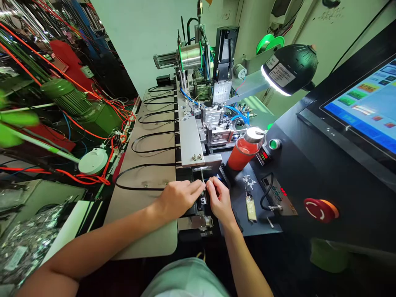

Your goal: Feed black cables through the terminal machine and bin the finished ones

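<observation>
My left hand (180,199) reaches in over the beige plate, its fingers pressed together at the near end of the machine's rail. My right hand (220,200) comes from the other side, thumb and forefinger pinched. Their fingertips meet just below a thin metal rod (202,175) at the metal end block (212,161). Whatever the fingertips hold is too small and covered to make out. A looped black cable (145,166) lies on the beige plate (154,231), and its lower strand runs to my left hand. More cable loops lie farther up, their ends entering the rail.
A red bottle (240,153) stands right of the rail, near a small yellowish packet (251,208). A lit lamp (291,70) hangs above. The control panel, with a red emergency button (320,209) and a screen (368,99), borders the right. A wire spool (190,57) sits at the back.
</observation>
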Available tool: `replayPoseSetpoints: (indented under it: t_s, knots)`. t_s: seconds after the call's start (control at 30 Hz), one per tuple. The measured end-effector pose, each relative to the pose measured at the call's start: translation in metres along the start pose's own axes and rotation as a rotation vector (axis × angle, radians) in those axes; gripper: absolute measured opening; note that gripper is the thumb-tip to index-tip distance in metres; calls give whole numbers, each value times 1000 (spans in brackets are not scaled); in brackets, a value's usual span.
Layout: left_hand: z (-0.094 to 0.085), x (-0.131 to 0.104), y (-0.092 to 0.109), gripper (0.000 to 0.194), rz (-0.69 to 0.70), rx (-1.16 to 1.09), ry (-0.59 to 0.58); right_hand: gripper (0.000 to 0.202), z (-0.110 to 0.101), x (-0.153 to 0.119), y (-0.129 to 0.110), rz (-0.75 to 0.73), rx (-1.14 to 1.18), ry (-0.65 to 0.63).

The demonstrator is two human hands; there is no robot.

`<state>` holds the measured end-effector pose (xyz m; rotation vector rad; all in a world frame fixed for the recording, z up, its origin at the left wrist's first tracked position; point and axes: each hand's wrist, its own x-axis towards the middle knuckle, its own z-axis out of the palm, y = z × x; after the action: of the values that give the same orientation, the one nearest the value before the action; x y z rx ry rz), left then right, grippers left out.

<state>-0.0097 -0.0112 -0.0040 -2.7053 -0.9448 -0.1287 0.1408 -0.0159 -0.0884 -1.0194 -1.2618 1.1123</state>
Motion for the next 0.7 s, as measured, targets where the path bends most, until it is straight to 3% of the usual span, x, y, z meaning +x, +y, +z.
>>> replayPoseSetpoints:
  t_s: [0.1,0.37,0.43,0.6,0.7]
  knots:
    - [-4,4,2,25,97,103,-21,31,-1,0,1,0,13,0]
    - [-2,7,3,25,100,93,-124,33,0,0,11,38,84,-10]
    - [-2,5,1,27,15,-8,-150,35,-3,0,10,58,58,-5]
    - [-5,-3,-7,19,-364,-276,-189,29,-17,-6,-10,11,-223,75]
    - [-6,-4,-7,17,-400,-250,-256,21,-18,-10,-18,-148,-371,39]
